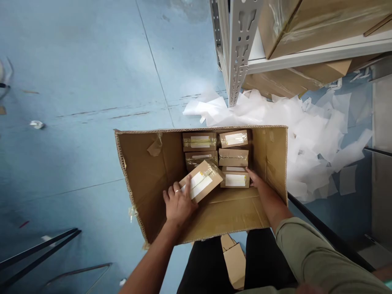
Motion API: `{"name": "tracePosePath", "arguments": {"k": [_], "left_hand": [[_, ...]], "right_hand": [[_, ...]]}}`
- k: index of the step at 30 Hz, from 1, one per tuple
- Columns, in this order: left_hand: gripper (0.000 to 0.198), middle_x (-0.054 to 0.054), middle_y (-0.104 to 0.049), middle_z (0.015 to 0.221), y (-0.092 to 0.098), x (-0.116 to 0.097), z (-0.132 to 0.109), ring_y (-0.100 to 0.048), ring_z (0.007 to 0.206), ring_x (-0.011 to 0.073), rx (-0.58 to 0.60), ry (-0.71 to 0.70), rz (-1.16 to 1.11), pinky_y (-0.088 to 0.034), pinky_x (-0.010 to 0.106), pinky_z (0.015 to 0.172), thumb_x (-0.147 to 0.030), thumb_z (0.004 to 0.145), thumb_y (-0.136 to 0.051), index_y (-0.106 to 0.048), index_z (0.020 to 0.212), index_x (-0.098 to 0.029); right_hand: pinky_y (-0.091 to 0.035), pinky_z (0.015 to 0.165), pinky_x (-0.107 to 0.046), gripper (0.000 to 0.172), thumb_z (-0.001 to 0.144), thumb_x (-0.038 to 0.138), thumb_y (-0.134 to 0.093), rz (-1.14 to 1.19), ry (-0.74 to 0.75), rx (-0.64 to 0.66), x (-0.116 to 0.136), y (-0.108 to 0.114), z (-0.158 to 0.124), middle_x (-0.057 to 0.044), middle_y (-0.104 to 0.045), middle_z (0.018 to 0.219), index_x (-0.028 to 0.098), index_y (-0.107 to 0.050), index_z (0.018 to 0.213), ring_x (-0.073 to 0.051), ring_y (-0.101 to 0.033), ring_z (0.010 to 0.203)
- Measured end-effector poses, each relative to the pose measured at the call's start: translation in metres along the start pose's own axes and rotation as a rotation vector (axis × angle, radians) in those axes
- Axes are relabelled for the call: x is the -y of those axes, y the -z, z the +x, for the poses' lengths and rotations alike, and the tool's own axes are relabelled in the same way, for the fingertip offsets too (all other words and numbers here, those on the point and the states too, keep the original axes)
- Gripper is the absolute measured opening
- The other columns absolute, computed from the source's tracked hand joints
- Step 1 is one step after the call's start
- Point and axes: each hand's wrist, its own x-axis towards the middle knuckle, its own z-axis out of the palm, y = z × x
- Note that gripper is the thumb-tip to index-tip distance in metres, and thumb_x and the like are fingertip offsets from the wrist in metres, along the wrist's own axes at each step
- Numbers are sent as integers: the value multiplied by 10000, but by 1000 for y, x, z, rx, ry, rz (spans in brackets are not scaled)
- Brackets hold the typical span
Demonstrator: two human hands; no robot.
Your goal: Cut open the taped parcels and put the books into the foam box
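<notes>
A large open cardboard carton holds several small taped brown boxes with white labels. My left hand grips the near end of a tilted small box, its index finger lying over the white label. My right hand is at the right side of a labelled box in the lower right of the group, fingers against its edge; part of that hand is hidden. Two stacked boxes stand at the back left of the group, and two more at the back right.
A metal shelf post rises beyond the carton, with large cartons on its shelf. White sheets litter the floor at right. Another cardboard box lies between my legs. Black bars are at lower left.
</notes>
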Motion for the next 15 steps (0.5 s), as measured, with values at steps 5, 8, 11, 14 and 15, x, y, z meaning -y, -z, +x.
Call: {"name": "tracePosePath", "arguments": {"k": [5, 8, 11, 14, 15], "left_hand": [[1391, 292, -510, 1747, -3, 12, 38, -499, 1582, 542, 104, -132, -62, -310, 770, 1385, -345, 703, -948, -286, 1922, -231], [1396, 286, -483, 1731, -16, 11, 38, -501, 1576, 523, 74, -110, -214, -414, 686, 1361, -434, 734, -947, -256, 1920, -182], [1392, 278, -459, 1717, -29, 1, 27, -513, 1558, 512, 37, -60, -351, -490, 631, 1323, -481, 751, -937, -250, 1914, -144], [1373, 275, -475, 1683, -29, -5, 15, -532, 1528, 517, 20, -35, -405, -531, 642, 1285, -483, 753, -930, -269, 1906, -138], [1350, 272, -484, 1674, -26, -4, 11, -533, 1522, 520, -3, -46, -403, -537, 651, 1277, -475, 757, -926, -289, 1902, -151]], "right_hand": [[-630, 961, -397, 528, 1160, 693, -522, 156, -316, 270, 3, -1, -5, -104, -842, 1131, 222, -759, 1166, -249, -779, 989], [-616, 989, -449, 600, 1119, 781, -503, 235, -390, 338, 11, -7, -5, -96, -822, 1081, 237, -756, 1137, -259, -741, 957], [-605, 1017, -542, 608, 1068, 805, -531, 321, -428, 416, 14, -22, -7, -88, -805, 1023, 246, -761, 1125, -285, -731, 946], [-619, 898, -450, 479, 1011, 711, -632, 369, -405, 355, 11, -39, -13, -43, -723, 849, 241, -721, 981, -250, -684, 807], [-612, 839, -405, 450, 1002, 686, -647, 380, -373, 327, 9, -44, -14, -29, -686, 794, 243, -701, 940, -235, -659, 755]]}}
